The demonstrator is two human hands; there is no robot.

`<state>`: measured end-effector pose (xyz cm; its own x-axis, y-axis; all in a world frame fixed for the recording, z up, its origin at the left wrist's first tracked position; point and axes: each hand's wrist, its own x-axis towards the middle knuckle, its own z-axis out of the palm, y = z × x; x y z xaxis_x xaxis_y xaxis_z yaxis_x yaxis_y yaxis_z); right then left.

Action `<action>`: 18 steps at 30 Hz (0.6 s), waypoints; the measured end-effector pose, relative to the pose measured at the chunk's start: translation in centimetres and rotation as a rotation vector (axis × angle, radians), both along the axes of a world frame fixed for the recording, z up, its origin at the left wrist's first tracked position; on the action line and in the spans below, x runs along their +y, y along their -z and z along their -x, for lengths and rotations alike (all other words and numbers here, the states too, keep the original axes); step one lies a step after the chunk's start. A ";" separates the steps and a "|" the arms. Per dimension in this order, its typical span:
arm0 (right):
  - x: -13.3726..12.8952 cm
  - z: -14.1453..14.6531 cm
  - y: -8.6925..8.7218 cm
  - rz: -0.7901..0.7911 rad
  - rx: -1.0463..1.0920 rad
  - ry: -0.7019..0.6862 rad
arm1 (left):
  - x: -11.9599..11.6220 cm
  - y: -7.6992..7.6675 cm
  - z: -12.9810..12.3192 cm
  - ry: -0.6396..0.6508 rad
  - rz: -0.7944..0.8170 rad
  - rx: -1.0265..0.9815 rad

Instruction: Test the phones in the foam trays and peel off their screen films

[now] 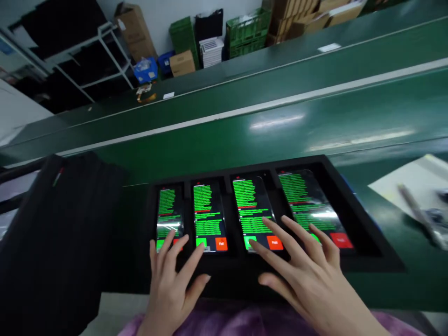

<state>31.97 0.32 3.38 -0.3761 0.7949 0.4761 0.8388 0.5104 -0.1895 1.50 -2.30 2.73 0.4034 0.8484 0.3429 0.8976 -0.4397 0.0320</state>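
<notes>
A black foam tray holds several smartphones side by side in separate slots. Their lit screens show green text lines, with a green button and a red "Fail" button at the bottom. My left hand is open with fingers spread over the leftmost phone; its index fingertip is at the green button of the second phone. My right hand, also open, has its index fingertip at the green button of the third phone. Its other fingers reach over the rightmost phone, partly covering its green button. Neither hand holds anything.
A stack of black trays stands at the left. On the right lie a sheet of paper and a pen-like object. A green conveyor bench runs across behind. Green crates and cardboard boxes line the wall.
</notes>
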 end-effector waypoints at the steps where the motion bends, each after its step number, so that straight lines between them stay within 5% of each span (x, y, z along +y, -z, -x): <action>1: -0.2 -0.3 0.3 -0.012 0.007 -0.015 | -0.4 0.1 0.2 0.000 0.007 0.038; 5: -0.9 -4.1 1.9 -0.082 0.095 -0.030 | -1.4 0.3 2.2 -0.115 -0.026 -0.055; 10: -2.5 -8.8 2.0 -0.049 0.053 0.235 | -2.6 0.6 6.8 -0.299 -0.138 -0.081; 14: -2.8 -8.3 0.0 -0.089 -0.034 0.223 | -2.7 1.4 8.4 -0.282 -0.199 -0.034; 18: -3.0 -5.5 -1.0 -0.042 -0.115 0.270 | -3.4 0.7 4.9 -0.343 -0.111 -0.027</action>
